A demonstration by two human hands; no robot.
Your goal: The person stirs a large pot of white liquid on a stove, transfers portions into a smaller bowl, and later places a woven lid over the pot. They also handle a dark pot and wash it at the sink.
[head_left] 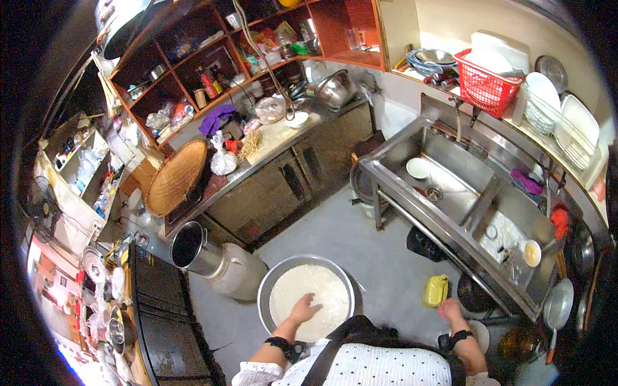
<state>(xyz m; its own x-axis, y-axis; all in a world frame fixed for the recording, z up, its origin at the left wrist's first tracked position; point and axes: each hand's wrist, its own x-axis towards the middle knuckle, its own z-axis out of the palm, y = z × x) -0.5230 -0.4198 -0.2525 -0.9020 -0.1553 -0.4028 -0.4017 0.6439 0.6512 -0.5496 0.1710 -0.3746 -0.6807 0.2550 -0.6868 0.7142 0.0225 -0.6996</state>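
A wide metal basin stands on the grey floor, filled with a pale whitish mass whose exact kind I cannot tell. Over it, my left hand is spread with fingers apart, holding nothing. My right hand hangs to the right, close to a yellow plastic jug; whether its fingers touch the jug is unclear. Dark bands circle both forearms.
Left of the basin stands a tall whitish container beside a metal pot. A steel double sink is at the right, a counter ahead, and a black cabinet at the left. A black bag lies below the sink.
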